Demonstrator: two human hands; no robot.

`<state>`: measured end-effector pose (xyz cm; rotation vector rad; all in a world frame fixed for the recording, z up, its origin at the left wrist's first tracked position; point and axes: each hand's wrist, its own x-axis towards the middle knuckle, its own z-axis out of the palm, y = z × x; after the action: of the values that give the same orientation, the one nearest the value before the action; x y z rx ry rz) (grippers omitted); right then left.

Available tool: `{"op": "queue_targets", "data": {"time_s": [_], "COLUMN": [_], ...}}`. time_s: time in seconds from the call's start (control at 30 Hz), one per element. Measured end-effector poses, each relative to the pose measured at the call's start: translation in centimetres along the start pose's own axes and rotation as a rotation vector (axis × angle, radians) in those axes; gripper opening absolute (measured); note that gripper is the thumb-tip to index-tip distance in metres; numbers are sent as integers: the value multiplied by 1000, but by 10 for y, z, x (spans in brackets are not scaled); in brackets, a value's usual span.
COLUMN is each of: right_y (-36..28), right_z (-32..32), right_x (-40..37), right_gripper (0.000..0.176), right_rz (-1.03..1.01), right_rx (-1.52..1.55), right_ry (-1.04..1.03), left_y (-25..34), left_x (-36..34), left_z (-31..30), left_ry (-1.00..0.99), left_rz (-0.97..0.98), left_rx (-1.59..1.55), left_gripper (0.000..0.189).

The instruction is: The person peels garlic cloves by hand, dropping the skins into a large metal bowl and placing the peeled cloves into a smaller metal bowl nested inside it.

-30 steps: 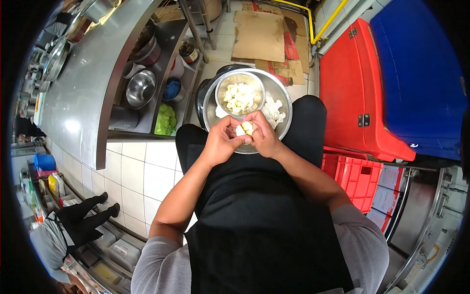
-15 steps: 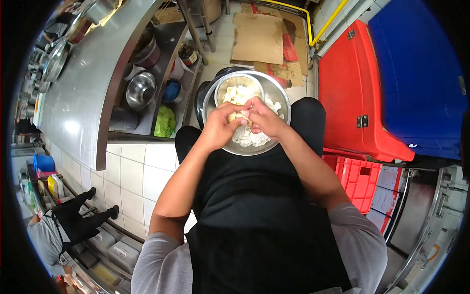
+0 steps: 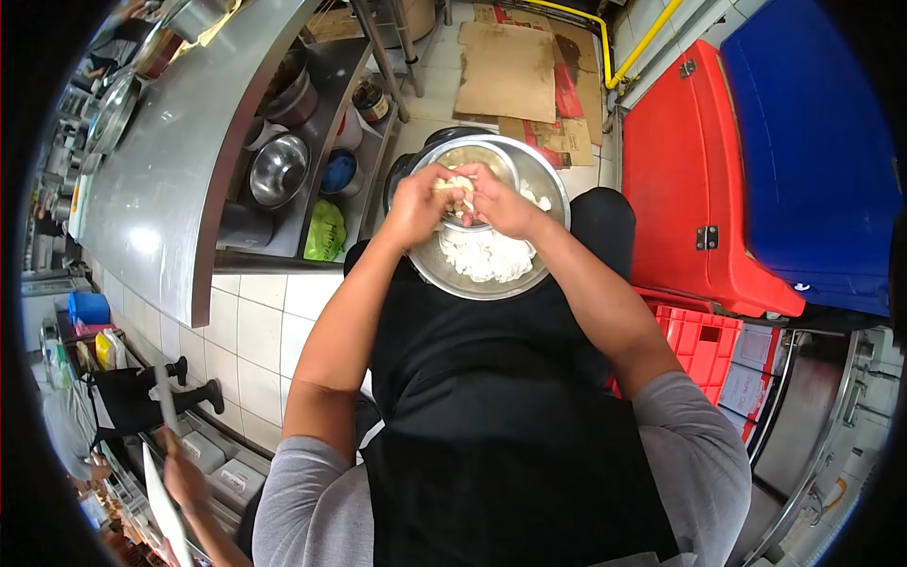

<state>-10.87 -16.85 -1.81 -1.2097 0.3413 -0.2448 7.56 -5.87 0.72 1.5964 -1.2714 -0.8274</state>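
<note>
Head view puts the pale piece between the left hand and the right hand, over the small bowl. Both hands have a close grip, fingertips pinched in around that piece, though I cannot tell how firmly each one bears on it. Compared with a second ago, the hands have moved forward from the near side of the large bowl, which I take to mean that the handling is now centred on the small bowl nested inside it. That uncovers the white heap nearer the lap. The fingers mask much of the small bowl's contents from me. Farther out, I see the steel bench to the left, a green bag on its lower shelf, and a red bin and red crate to the right. A co-worker's hand has come in at lower left beside a long white object, well apart from the bowls, so I judge it no obstacle.
</note>
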Motion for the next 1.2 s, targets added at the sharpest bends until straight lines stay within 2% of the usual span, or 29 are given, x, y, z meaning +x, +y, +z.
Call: {"op": "queue_targets", "data": {"time_s": [0.03,0.17,0.23,0.37,0.43,0.47,0.57,0.63,0.7,0.77,0.8,0.83,0.9,0.97,1.03,1.13,1.2], "right_y": [-1,1,9,14,11,11,15,23,21,13,9,5,2,3,11,18,14], "right_z": [1,3,1,0,-1,-1,5,2,-1,0,2,3,3,-1,-4,-2,-3], "right_x": [-2,1,11,16,16,15,12,12,12,15,14,13,10,8,10,11,12], "right_gripper": [46,47,35,28,21,21,19,20,22,24,25,25,29,28,27,23,22], "right_rz": [-62,-89,-276,-300,-108,-110,-282,-301,-319,-387,-419,-419,-222,-214,-208,-307,-333], "right_rx": [-46,-42,-286,-241,-88,-90,-43,-23,-3,-166,-245,-246,-110,-96,-84,-51,-222], "right_ry": [-48,-3,190,280,186,185,219,244,268,312,335,334,304,245,183,234,308], "left_y": [-3,-6,-6,-5,5,6,13,24,21,16,17,18,20,20,18,20,18], "left_x": [1,3,4,2,0,0,2,0,1,4,3,3,1,-1,-1,0,2], "left_z": [-2,1,6,9,9,10,11,12,15,14,12,10,8,9,9,9,6], "left_ry": [-41,-19,83,154,200,202,240,168,171,175,184,193,172,149,198,171,162], "left_rz": [-94,-66,-48,28,267,269,294,173,148,121,199,276,305,334,279,218,242], "left_rx": [-81,-135,-18,135,305,305,248,114,55,-1,83,168,226,282,214,144,147], "left_gripper": [18,19,19,19,20,20,22,24,24,24,24,24,25,25,27,29,29]}}
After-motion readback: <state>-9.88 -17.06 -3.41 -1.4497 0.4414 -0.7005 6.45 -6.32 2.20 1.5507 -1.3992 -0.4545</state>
